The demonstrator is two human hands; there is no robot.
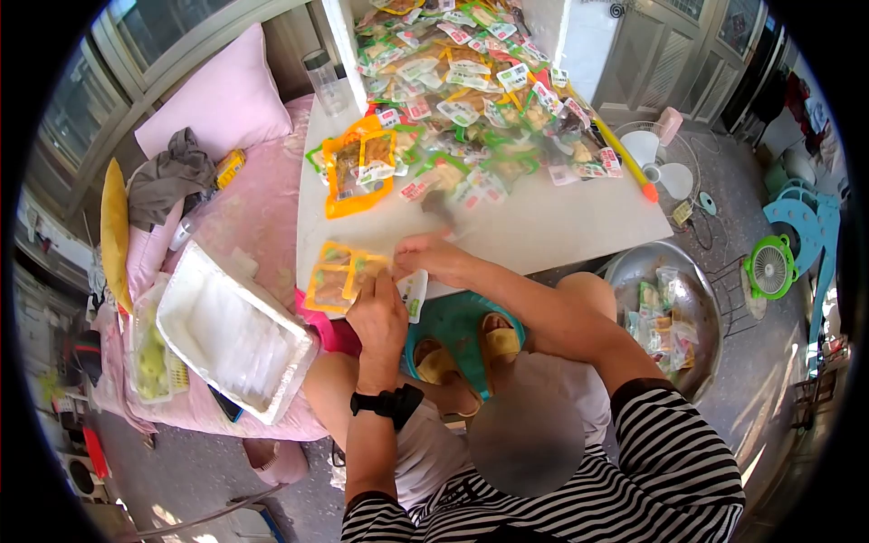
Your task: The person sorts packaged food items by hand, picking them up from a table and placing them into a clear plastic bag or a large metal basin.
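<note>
My left hand (378,317), with a black watch on its wrist, grips a strip of orange-edged snack packets (337,277) at the near edge of the white table (543,231). My right hand (433,256) pinches the right end of the same strip. A white and green packet (415,296) lies under both hands at the table edge. Another orange-edged strip (358,172) lies further back on the table. Behind it, a big heap of green and white snack packets (471,86) covers the far half of the table.
A white foam box (231,330) lies on the pink bed (249,217) to the left, beside a pillow and grey cloth. A metal basin (634,271) with several packets stands on the floor at right. A clear bottle (326,81) and fans (656,158) are nearby.
</note>
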